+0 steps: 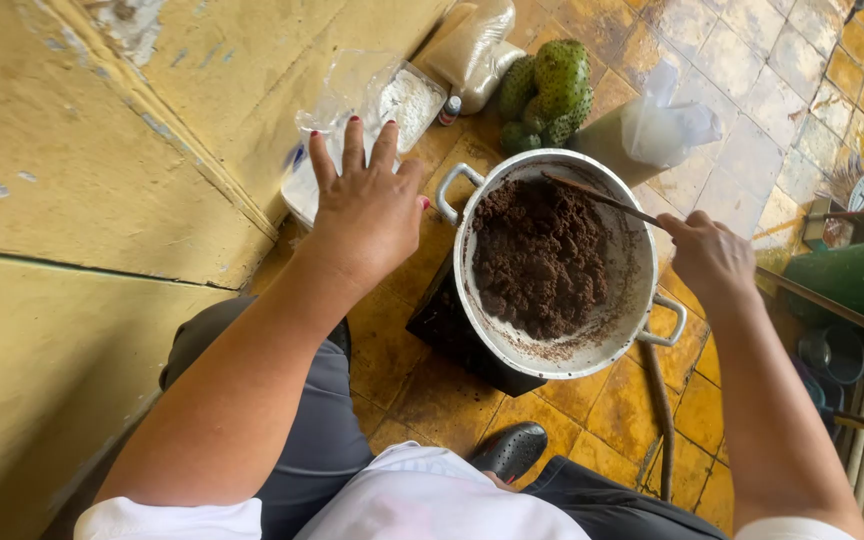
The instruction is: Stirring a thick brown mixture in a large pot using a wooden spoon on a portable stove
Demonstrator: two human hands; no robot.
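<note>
A large metal pot [472, 300] with two handles sits on a dark burner [447, 325] on the yellow tiled floor. A thick dark brown mass [537, 255] fills its bottom. My right hand [712, 255] grips a wooden spoon [597, 195] whose tip rests in the brown mass at the pot's far side. My left hand [367, 205] hovers with fingers spread, left of the pot, over a clear plastic bag of white powder [392, 100].
Green spiky fruits [547, 90] and a bag of pale grains [472, 45] lie beyond the pot. A knotted plastic bag [662, 125] sits to the right. A yellow wall [102, 200] runs along the left. A green cylinder [857, 280] and hose [662, 420] are on the right.
</note>
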